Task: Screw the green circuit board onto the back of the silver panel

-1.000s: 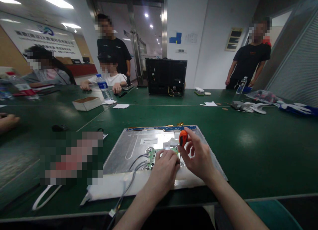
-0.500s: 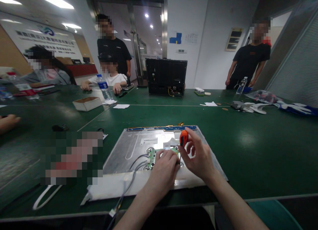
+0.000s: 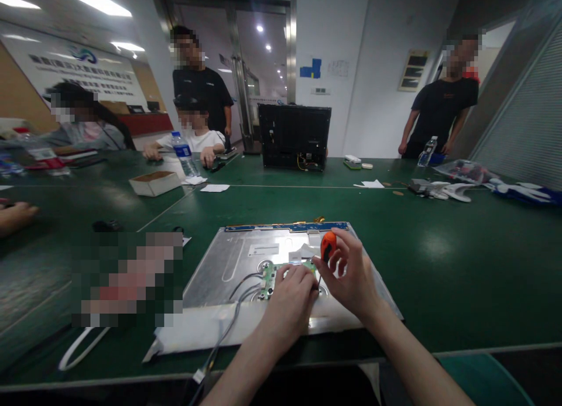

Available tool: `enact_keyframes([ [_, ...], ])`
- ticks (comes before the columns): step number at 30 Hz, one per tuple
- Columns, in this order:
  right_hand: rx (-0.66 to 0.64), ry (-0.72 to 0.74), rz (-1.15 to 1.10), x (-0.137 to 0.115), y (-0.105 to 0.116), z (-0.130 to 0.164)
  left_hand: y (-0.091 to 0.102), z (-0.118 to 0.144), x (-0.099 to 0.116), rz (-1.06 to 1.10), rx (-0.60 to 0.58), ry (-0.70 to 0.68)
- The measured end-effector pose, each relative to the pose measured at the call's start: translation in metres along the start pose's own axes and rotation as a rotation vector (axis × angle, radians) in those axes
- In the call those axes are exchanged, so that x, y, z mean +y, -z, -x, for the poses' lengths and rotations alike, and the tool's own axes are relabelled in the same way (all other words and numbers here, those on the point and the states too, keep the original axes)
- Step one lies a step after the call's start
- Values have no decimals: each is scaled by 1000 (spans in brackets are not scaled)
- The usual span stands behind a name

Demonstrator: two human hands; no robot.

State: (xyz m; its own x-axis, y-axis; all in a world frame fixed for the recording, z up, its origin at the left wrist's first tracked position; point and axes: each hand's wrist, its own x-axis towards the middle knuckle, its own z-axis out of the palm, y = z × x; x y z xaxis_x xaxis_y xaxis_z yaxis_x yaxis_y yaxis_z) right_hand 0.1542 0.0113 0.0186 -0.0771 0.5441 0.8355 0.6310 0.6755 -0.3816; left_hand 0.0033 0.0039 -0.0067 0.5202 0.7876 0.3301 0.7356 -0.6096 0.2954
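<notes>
Near the middle of the worktop's [image 3: 461,265] front edge, in the head view, a flat metal-backed panel [image 3: 211,265] lies with a blue strip [image 3: 281,227] along its far edge. A green circuit board [image 3: 268,274] sits on the panel, and cables [image 3: 237,321] run from its left end over the panel's near edge. The left hand [image 3: 292,289] rests across the board; whether its fingers pinch anything cannot be told. The right hand [image 3: 351,277] grips the orange-and-black screwdriver [image 3: 328,246], slightly tilted, its shaft reaching down beside the left fingertips; the tip is hidden. As far as shows, the board is in place with cables attached; the screwdriver work at its right end seems under way, and whether any screw is tight or loose cannot be judged.
</notes>
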Motion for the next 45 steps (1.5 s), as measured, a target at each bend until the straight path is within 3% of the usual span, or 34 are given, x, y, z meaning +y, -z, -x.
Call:
enact_keyframes([
  [45,-30,48,40,-6,8,-3,-1,-1,0,-22,21,-24],
])
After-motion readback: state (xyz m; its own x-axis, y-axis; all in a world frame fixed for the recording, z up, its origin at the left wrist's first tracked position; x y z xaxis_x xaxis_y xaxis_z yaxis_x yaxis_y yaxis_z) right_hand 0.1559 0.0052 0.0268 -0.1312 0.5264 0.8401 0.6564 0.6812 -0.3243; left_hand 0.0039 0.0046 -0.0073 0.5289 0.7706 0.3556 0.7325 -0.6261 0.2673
